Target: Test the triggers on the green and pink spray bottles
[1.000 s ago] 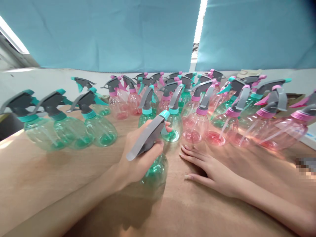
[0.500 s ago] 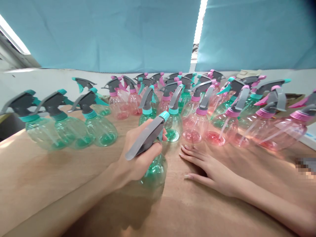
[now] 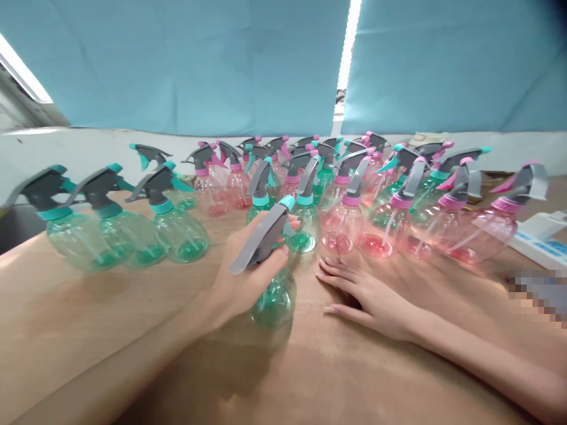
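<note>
My left hand is wrapped round the neck of a green spray bottle, just below its grey trigger head with a turquoise nozzle. The bottle is nearly upright, its nozzle pointing away from me; my fingers hide its collar. My right hand lies palm down on the wooden table, fingers stretched and holding nothing. Just beyond its fingertips stands a pink spray bottle. Another green spray bottle is close behind the held one.
Three green spray bottles stand in a row at the left. Several pink and green ones crowd the back and right, including a pink bottle. A white power strip lies at the right edge. Blue curtain hangs behind.
The view has turned slightly right, bringing more of the power strip into sight. My left hand keeps its hold on the green spray bottle; my right hand stays flat on the table.
</note>
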Demonstrator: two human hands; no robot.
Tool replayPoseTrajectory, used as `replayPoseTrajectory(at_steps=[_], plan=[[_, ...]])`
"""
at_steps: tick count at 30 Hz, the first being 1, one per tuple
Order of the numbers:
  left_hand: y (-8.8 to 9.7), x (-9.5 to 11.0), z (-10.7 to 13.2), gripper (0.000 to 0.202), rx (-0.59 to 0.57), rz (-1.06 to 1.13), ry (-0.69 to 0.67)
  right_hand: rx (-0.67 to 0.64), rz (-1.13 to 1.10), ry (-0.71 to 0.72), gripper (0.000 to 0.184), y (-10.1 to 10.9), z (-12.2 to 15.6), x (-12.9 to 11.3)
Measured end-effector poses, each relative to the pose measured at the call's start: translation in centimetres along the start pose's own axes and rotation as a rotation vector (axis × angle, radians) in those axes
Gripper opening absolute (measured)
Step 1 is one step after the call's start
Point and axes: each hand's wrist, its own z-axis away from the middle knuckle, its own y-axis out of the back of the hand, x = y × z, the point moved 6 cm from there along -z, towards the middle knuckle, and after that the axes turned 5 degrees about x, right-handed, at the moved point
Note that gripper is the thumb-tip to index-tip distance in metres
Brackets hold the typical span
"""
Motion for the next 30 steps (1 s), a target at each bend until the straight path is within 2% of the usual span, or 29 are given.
replayPoseTrajectory(at_steps=[5,11,15,21,25,28,30], plan=[[0.1,-0.1,0.3,0.028,0.019,-0.024,0.002,0.078,0.026,0.083,0.051,1.4,-0.4,-2.8],[0.8,0.1,1.1,0.028,0.032,0.003,-0.057,0.123,-0.058,0.037,0.069,2.7,-2.2,-6.6],[1.7,0.3,2.1,0.035,0.024,-0.029,-0.066,0.134,-0.103,0.056,0.072,2.4,-4.0,-9.4],[3.1,0.2,3.1,0.035,-0.016,-0.055,-0.034,0.264,-0.139,0.098,0.055,1.2,-5.9,-13.1],[4.3,-0.2,3.7,0.035,-0.019,-0.036,-0.005,0.315,-0.148,0.093,0.047,0.4,-6.7,-14.5],[5.5,-0.4,4.2,0.037,-0.019,-0.041,0.004,0.291,-0.147,0.08,0.045,-0.2,-7.3,-15.2],[6.4,-0.5,4.7,0.043,-0.012,-0.079,-0.006,0.264,-0.168,0.077,0.05,-0.5,-7.8,-15.5]])
